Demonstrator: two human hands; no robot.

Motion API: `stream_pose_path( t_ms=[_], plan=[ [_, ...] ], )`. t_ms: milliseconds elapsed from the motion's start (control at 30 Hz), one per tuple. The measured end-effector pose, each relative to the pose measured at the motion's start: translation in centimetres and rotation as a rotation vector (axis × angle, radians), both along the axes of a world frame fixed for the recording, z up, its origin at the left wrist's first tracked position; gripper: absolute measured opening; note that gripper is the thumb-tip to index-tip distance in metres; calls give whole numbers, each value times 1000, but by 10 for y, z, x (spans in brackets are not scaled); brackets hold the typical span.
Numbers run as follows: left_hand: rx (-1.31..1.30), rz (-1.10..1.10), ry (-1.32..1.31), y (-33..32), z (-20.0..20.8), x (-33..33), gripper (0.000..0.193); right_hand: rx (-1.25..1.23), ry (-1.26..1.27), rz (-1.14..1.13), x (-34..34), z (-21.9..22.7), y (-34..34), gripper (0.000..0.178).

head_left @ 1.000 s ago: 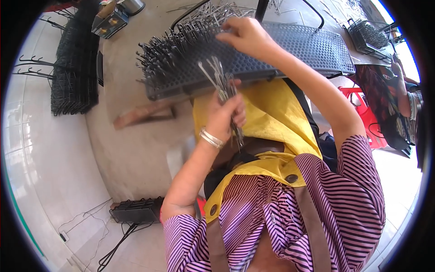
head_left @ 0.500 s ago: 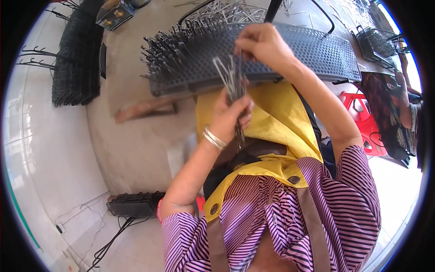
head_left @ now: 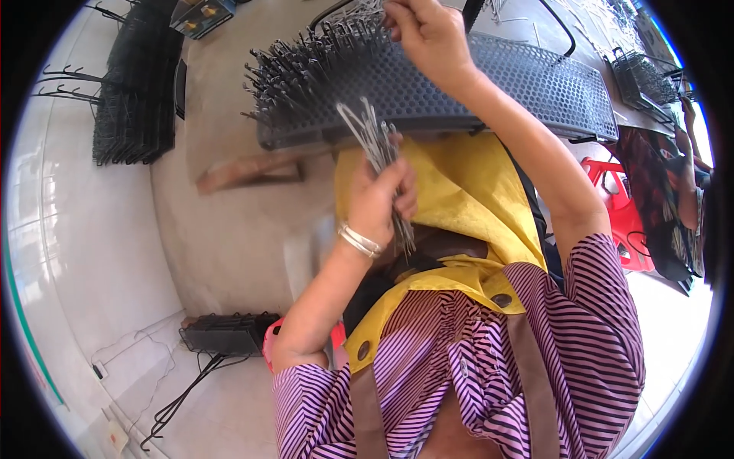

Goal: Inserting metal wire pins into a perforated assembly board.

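Observation:
My left hand [head_left: 380,195] is wrapped round a bundle of thin metal rods [head_left: 371,130], some with looped upper ends. The bundle points up and slightly left, in front of the yellow apron [head_left: 466,191]. My right hand [head_left: 432,38] is raised over a dark perforated board [head_left: 527,88], its fingers pinched together. Whether a rod is between those fingers cannot be made out. Many dark rods [head_left: 306,69] stand upright, close together, in the left part of the board, just left of my right hand.
Loose pale rods [head_left: 367,11] lie behind the board. Stacked black racks [head_left: 134,99] stand at the left wall, with another black rack [head_left: 229,334] at lower left. A red plastic stool [head_left: 615,206] and a person [head_left: 650,183] are at right. A boxed item [head_left: 200,17] sits at upper left.
My right hand has moved from beside the bundle's top up and away over the board. My left hand with the rods has shifted slightly left and down, the bundle tilting more to the left.

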State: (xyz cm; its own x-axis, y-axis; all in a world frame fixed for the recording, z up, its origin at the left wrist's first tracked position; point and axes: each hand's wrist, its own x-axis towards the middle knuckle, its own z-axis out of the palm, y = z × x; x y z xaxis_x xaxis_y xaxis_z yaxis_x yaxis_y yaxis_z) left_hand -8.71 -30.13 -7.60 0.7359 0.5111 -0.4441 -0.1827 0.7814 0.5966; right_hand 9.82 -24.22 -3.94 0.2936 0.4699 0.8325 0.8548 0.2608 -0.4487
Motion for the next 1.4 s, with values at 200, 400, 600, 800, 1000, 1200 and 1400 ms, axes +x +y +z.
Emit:
stream_pose_path(
  t_ms=[200, 400, 600, 800, 1000, 1200, 1400],
  plan=[
    [-24, 5, -28, -6, -7, -6, 29, -164, -107, 282, -4, 15, 8, 10],
    [-49, -50, -96, -7, -11, -5, 30, -293, -123, 283, -6, 19, -1, 8],
    [-68, -86, -118, -3, -7, -6, 30, -332, 31, 19, -4, 20, 11, 10],
    [-96, -87, -125, -2, -3, -7, 29, -668, -355, 256, -11, 25, 25, 12],
    [-74, -103, -114, -1, -2, -7, 30, -653, -379, 190, -13, 31, 35, 9],
    [-56, -133, -125, -2, -2, -8, 31, -748, -334, 53, -5, 35, 36, 13],
    [-36, -148, -115, -1, -3, -8, 31, -617, -540, 233, 5, 17, 38, 10]
  ],
)
